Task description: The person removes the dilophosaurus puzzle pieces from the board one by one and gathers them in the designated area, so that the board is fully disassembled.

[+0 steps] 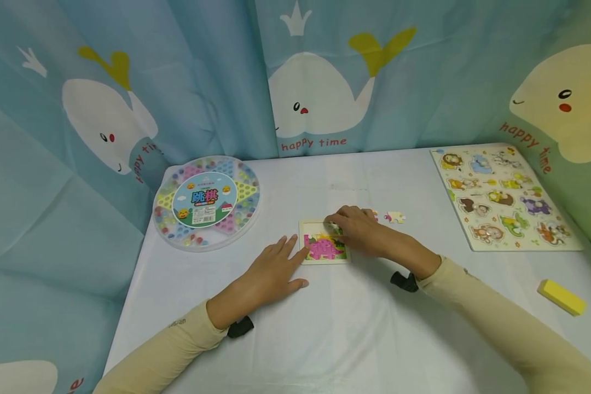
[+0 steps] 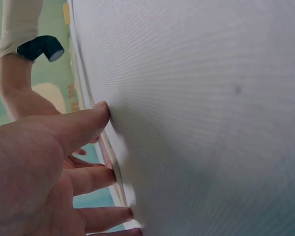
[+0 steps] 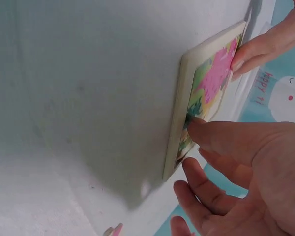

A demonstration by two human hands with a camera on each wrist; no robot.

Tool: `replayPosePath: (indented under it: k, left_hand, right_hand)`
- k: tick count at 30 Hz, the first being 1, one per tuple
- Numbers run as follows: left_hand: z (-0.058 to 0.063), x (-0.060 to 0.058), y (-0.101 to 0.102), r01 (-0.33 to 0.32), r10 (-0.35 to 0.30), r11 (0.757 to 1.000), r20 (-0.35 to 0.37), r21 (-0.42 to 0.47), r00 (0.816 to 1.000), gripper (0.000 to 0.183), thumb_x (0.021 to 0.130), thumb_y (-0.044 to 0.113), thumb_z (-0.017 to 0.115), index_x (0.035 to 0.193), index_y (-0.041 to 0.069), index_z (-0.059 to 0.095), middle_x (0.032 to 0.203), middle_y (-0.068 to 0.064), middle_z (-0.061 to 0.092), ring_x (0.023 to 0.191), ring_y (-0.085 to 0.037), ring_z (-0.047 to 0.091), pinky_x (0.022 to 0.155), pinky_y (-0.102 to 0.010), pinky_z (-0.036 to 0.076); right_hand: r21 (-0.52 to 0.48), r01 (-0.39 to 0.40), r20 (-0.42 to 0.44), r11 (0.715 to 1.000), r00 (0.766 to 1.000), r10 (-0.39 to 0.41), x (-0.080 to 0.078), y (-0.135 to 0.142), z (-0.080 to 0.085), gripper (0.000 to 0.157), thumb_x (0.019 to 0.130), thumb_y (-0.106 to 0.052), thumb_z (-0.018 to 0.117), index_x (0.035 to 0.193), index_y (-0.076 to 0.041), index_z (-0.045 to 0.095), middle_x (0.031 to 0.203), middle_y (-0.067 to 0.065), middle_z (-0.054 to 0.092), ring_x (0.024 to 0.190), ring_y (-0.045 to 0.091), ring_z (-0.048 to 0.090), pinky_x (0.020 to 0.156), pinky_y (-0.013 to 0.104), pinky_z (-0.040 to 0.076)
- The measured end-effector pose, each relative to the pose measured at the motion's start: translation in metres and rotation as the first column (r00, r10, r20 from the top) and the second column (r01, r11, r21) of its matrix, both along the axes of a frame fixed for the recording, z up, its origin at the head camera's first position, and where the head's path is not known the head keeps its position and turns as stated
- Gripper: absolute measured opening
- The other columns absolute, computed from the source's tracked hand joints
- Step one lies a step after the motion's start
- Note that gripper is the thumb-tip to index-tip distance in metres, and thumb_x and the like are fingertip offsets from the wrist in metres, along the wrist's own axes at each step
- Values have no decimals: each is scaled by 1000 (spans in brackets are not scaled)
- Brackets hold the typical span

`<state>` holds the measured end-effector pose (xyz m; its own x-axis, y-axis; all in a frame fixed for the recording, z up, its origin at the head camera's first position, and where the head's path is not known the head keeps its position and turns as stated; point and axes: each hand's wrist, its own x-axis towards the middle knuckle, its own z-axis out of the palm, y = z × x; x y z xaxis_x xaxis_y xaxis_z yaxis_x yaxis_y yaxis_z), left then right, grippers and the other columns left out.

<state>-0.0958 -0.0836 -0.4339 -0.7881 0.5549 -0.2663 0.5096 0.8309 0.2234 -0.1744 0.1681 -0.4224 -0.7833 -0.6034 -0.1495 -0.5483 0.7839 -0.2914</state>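
Note:
A small jigsaw puzzle point(image 1: 323, 249) with a pink dinosaur lies in a pale wooden frame on the table. The upper part of its tray shows bare wood. My left hand point(image 1: 274, 271) lies at the frame's left side, fingers spread and fingertips at its edge. Over the upper right of the puzzle is my right hand point(image 1: 357, 230); in the right wrist view its thumb point(image 3: 201, 132) presses on the picture, the other fingers loosely bent near the frame's edge. Two loose puzzle pieces lie beyond the right hand, one puzzle piece point(image 1: 395, 217) in plain sight, the other partly hidden.
At the back left sits a round Chinese checkers box point(image 1: 207, 203) with coloured marbles. An animal peg board point(image 1: 504, 200) lies at the back right, with a yellow block point(image 1: 561, 297) nearer the front. A blue whale-print curtain point(image 1: 216, 82) hangs behind the white table point(image 1: 345, 339).

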Motion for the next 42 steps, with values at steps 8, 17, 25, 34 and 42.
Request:
replayPosePath:
  k: [8, 17, 25, 34, 42]
  left_hand:
    - [-1, 1, 0, 6, -6, 1000, -16, 3, 1000, 76, 104, 53, 62, 165, 16, 38, 171, -21, 29, 158, -43, 28, 124, -54, 33]
    - [1, 2, -1, 15, -14, 1000, -24, 18, 1000, 74, 105, 53, 60, 165, 15, 38, 171, -22, 30, 157, -44, 30, 123, -54, 34]
    - [2, 2, 0, 3, -3, 1000, -4, 7, 1000, 74, 105, 53, 60, 165, 16, 38, 172, -21, 28, 158, -43, 28, 124, -53, 33]
    - [1, 2, -1, 7, -7, 1000, -14, 9, 1000, 75, 104, 53, 61, 165, 16, 38, 171, -21, 29, 157, -43, 29, 124, -53, 34]
    - [0, 1, -1, 10, -10, 1000, -8, 6, 1000, 75, 104, 52, 62, 165, 16, 37, 172, -21, 28, 158, -42, 28, 124, -54, 33]
  right_hand:
    - [26, 0, 49, 1000, 999, -1, -5, 0, 3, 47, 100, -18, 75, 143, -14, 59, 129, 12, 57, 125, 35, 53, 100, 55, 42]
    - [4, 52, 82, 999, 995, -52, -7, -1, 3, 45, 98, -17, 77, 140, -12, 61, 134, 13, 58, 126, 34, 55, 99, 55, 44]
    - [-111, 58, 54, 992, 997, -52, -3, 8, -2, 39, 98, -10, 74, 134, -18, 61, 126, 11, 65, 123, 31, 59, 95, 56, 40]
    - [-393, -15, 28, 920, 999, 28, -6, 28, 11, 24, 100, 8, 64, 122, 0, 66, 110, 12, 71, 103, 27, 68, 91, 47, 58]
    - [-409, 104, 10, 907, 994, -109, -19, 80, 40, 11, 102, 0, 67, 112, -2, 68, 109, 10, 70, 100, 27, 71, 84, 28, 57]
